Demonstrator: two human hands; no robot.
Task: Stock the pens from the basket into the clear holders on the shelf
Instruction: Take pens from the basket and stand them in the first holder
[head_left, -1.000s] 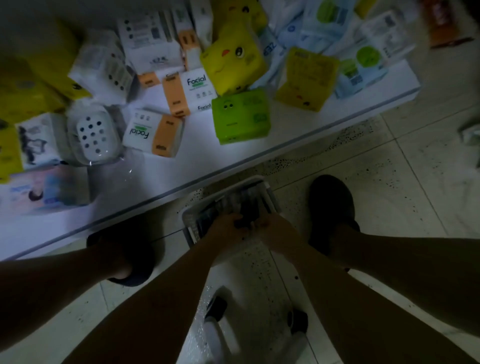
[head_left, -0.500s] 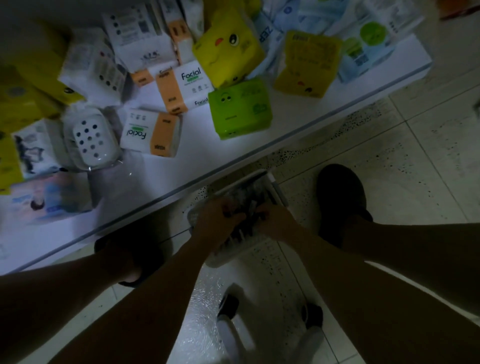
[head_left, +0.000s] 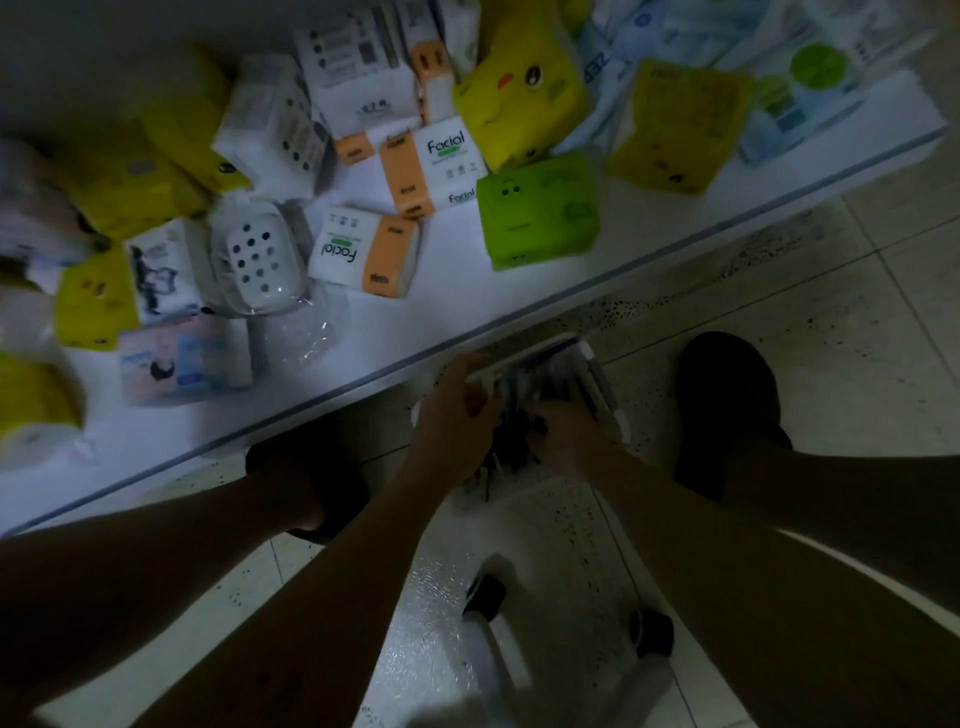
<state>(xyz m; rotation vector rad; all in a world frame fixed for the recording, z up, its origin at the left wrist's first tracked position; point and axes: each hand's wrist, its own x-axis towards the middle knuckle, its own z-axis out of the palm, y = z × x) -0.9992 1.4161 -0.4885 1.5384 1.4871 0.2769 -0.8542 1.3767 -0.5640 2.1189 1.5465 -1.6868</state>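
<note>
White plastic basket (head_left: 597, 374) is sitting on the floor tiles at centre frame, just below the shelf (head_left: 363, 332) edge; both hands are reaching into it, left hand (head_left: 457, 410) and right hand (head_left: 569, 436) close together, gathering a dark bundle of pens (head_left: 511, 441); grip tightness I cannot tell; clear holders are not showing anywhere in frame; judging stocking as barely begun, transfer still pending.

Green tissue pack (head_left: 540, 210); white basket (head_left: 602, 384); dark pens (head_left: 514, 441); speckled floor tiles (head_left: 810, 332).
</note>
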